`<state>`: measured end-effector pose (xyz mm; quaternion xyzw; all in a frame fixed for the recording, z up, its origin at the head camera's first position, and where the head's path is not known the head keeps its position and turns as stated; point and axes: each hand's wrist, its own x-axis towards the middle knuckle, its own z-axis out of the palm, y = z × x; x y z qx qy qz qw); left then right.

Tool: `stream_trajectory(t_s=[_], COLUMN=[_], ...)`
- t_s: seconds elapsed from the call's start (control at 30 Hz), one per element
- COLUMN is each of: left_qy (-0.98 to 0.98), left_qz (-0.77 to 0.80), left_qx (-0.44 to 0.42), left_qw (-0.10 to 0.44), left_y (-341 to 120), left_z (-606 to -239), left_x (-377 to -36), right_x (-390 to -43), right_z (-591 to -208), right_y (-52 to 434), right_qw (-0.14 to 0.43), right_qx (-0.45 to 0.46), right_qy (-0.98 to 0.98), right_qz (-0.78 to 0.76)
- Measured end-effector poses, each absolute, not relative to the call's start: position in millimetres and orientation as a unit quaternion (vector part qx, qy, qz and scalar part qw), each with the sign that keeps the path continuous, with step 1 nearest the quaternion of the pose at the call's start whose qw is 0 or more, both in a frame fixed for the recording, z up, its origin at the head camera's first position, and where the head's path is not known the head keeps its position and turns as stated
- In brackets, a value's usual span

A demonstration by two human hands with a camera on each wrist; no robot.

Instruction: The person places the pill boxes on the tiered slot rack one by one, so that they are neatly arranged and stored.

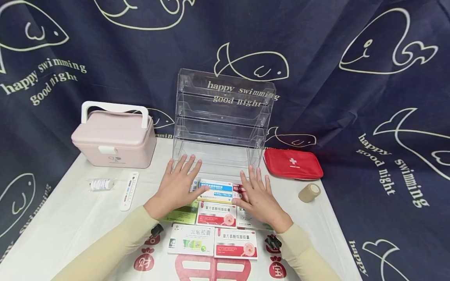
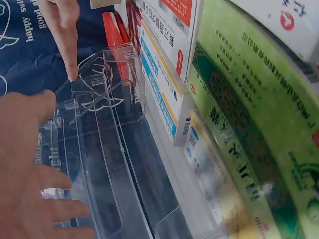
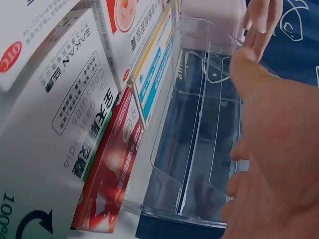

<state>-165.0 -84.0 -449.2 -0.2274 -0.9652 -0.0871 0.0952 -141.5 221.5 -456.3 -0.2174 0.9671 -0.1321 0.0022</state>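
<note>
Boxes all still sit on the bench: my left hand and right hand lie flat, fingers straight, grasping nothing, either side of the blue-and-white medicine box. I reckon nothing's shelved yet; acrylic rack looks bare.

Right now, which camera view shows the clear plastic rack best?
The head view: the clear plastic rack stands whole there, all tiers visible, behind both hands. The left wrist view shows only part of its lower tiers, close and tilted. The right wrist view shows its bottom tray, partly hidden by the right hand.
</note>
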Motion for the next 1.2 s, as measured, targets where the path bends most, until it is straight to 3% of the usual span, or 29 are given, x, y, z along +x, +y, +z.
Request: stream_trajectory(t_s=[0.2,0.3,0.4,0.77,0.9,1.2], left_qy=[-0.939,-0.922,-0.906,-0.861,-0.859,-0.875], left_qz=[-0.213,-0.289,-0.350,-0.464,-0.470,-0.450], left_qx=[-0.215,-0.187,-0.156,-0.058,-0.044,-0.030], left_qw=[0.164,0.179,0.182,0.200,0.200,0.176], left_y=[-93.0,-102.2,-114.1,-152.3,-156.6,-149.2], left_z=[-448.5,-444.5,-439.8,-434.6,-434.4,-431.2], left_x=[-176.8,-183.1,-190.6,-227.2,-239.6,-254.8], right_x=[-143.2,-143.3,-142.5,-124.9,-116.3,-115.0], right_z=[-454.3,-453.0,-452.5,-462.9,-462.0,-506.0], right_y=[219.4,221.2,226.1,260.0,268.0,298.9], right_qw=[-0.096,-0.160,-0.190,-0.148,-0.117,-0.103], right_qx=[-0.234,-0.228,-0.207,-0.035,0.005,0.031], right_qy=[0.945,0.924,0.905,0.817,0.807,0.833], right_qz=[-0.208,-0.260,-0.319,-0.556,-0.578,-0.543])
